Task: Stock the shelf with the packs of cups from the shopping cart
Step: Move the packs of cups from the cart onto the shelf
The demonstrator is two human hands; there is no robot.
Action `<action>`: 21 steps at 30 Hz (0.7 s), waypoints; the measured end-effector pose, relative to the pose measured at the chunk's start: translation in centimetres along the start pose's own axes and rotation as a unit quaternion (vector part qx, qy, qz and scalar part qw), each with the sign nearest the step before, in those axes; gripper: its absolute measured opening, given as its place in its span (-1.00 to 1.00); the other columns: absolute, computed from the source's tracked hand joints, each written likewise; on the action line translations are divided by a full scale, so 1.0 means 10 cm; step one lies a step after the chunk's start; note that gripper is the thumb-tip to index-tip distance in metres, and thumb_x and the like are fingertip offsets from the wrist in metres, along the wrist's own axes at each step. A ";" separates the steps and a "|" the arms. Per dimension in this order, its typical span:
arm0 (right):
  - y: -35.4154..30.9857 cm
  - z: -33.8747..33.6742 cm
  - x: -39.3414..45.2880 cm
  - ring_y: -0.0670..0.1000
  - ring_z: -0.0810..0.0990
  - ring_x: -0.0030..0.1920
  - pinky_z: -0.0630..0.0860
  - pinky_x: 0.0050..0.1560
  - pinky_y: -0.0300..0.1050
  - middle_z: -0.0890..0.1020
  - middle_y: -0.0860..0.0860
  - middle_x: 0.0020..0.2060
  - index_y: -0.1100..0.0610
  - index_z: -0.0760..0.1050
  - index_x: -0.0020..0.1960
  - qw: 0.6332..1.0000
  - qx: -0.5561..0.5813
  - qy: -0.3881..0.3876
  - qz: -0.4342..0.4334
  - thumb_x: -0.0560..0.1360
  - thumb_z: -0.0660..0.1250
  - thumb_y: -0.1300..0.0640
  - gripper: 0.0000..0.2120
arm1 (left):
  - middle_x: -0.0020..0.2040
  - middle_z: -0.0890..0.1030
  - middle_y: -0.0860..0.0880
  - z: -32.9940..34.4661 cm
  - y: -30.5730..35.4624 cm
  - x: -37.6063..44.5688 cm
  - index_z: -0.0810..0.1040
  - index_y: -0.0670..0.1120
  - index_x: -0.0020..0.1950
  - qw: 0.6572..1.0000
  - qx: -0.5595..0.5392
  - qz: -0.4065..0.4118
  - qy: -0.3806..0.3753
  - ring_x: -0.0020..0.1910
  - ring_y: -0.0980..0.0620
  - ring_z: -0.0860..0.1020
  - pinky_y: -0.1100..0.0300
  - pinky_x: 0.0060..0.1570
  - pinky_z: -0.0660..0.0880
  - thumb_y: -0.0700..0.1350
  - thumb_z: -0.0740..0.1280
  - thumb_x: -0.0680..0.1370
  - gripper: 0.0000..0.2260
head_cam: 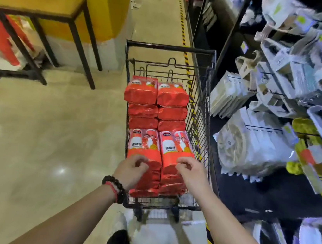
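Head view: our hands reach over red packs in the cart.
Our left hand (133, 168) and right hand (189, 173) hover with loosely curled fingers, holding nothing, above the packs of cups (154, 141) stacked in the shopping cart (203, 115) at frame centre; the shelf (265, 187) fills the right.

Shopping cart (197, 114) — black-coated metal wire, matt. Packs of cups (157, 121) — red plastic film, glossy and crinkled, light glinting on the folds. Floor (42, 137): polished stone-like tile, reflecting ceiling lights. Shelf (269, 188) looks dark and matt. Table (36, 8) — wood-look top on black metal legs. Bead bracelet (114, 187) is dark, glossy.
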State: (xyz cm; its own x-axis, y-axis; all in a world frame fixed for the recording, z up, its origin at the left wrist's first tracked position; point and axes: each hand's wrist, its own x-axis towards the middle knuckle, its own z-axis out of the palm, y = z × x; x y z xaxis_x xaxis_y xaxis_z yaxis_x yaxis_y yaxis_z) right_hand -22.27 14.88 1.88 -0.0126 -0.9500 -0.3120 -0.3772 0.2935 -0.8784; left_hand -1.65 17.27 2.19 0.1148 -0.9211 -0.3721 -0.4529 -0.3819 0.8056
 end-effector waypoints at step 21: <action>0.02 0.16 1.15 0.00 0.56 -0.21 0.44 -0.18 -0.13 0.64 0.01 -0.24 0.16 0.65 0.04 0.989 -0.037 0.074 0.120 0.53 0.35 0.26 -0.86 | -0.28 0.50 -0.01 -0.17 -0.14 1.20 0.55 -0.07 -0.08 0.990 -0.099 -0.027 -0.094 -0.35 0.06 0.41 0.31 -0.36 0.37 -0.14 0.29 0.49 -0.93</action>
State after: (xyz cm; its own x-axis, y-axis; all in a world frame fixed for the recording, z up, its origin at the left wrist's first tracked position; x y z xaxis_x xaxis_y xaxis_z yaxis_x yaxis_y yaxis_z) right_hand -21.01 4.23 -2.48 -0.2425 -0.8610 -0.4470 -0.4131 0.5086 -0.7554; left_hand 1.85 6.67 -2.64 -0.0402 -0.8759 -0.4809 -0.2667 -0.4544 0.8499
